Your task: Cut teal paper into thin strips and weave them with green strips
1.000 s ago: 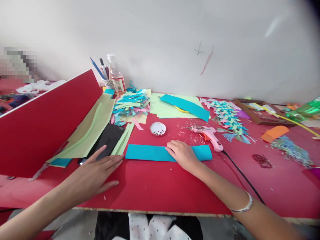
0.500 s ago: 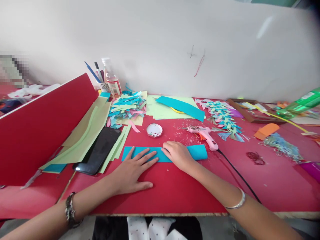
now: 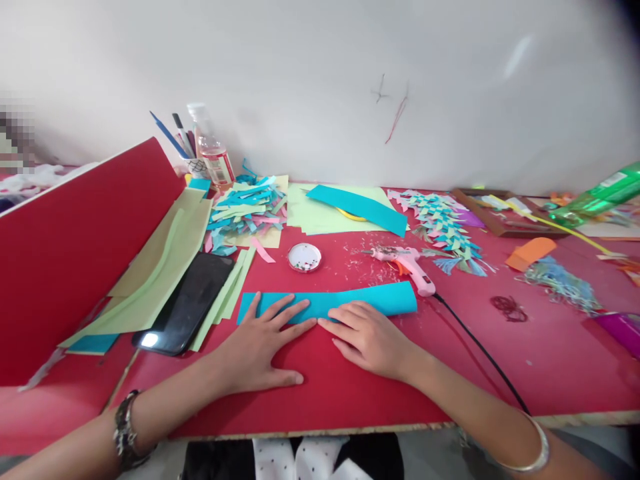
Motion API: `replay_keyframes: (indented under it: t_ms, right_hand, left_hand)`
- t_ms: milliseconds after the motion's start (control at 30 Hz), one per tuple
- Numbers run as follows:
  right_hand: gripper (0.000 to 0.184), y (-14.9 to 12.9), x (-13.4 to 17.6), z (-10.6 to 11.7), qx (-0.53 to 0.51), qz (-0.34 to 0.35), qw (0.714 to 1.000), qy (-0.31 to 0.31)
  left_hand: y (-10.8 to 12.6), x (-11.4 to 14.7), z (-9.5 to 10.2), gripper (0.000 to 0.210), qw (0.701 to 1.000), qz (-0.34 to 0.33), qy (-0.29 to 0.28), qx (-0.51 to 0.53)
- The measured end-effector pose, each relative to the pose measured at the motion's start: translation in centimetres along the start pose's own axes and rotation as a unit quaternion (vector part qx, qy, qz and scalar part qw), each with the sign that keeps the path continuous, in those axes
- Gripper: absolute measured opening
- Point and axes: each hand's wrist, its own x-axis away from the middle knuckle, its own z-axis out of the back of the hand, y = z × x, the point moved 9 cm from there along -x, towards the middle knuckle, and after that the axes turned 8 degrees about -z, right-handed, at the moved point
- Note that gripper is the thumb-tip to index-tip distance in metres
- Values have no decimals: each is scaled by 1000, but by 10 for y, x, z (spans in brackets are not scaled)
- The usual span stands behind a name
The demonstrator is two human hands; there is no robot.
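Spread wide and laid flat, a left hand (image 3: 255, 353) presses one folded blue paper strip (image 3: 385, 300) to a red table (image 3: 330, 397), while the right hand (image 3: 373, 337) rests on the strip's near edge, its fingers extended and close together. Neither hand clasps anything; two fingertips, one from each, nearly meet. One dark bracelet (image 3: 127, 430) circles the left wrist and one silver bangle (image 3: 537, 453) the right forearm. Straight beyond the hands sits one round white lid (image 3: 305, 256), and farther back a second blue strip (image 3: 363, 210) lies across pale green sheets (image 3: 300, 213). Beyond the right hand rests one pink glue gun (image 3: 413, 267); to its right are one orange paper piece (image 3: 531, 253) and one dark red tangle of thread (image 3: 509, 309). Left of the left hand lies one black phone (image 3: 187, 307). Two bottles frame the far side: one clear bottle (image 3: 215, 157), upright at left, and one green bottle (image 3: 600, 197), tilted at right.
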Motion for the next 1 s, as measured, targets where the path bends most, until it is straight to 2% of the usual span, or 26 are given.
replay_keyframes:
  t_ms: [233, 400, 733, 1000]
  right_hand:
    - [28, 24, 14, 9, -36, -56, 998, 7]
    - [25, 47, 35, 19, -36, -102, 994, 27]
    - [26, 86, 80, 26, -9, -182, 982, 40]
    - [27, 91, 95, 32, 36, -211, 976, 37]
  left_hand:
    - [0, 1, 0, 69, 1000, 3, -10, 4]
    - [1, 0, 1, 68, 1000, 5, -15, 1]
    - [0, 1, 0, 66, 999, 15, -33, -17]
    - [0, 1, 1, 66, 999, 15, -31, -8]
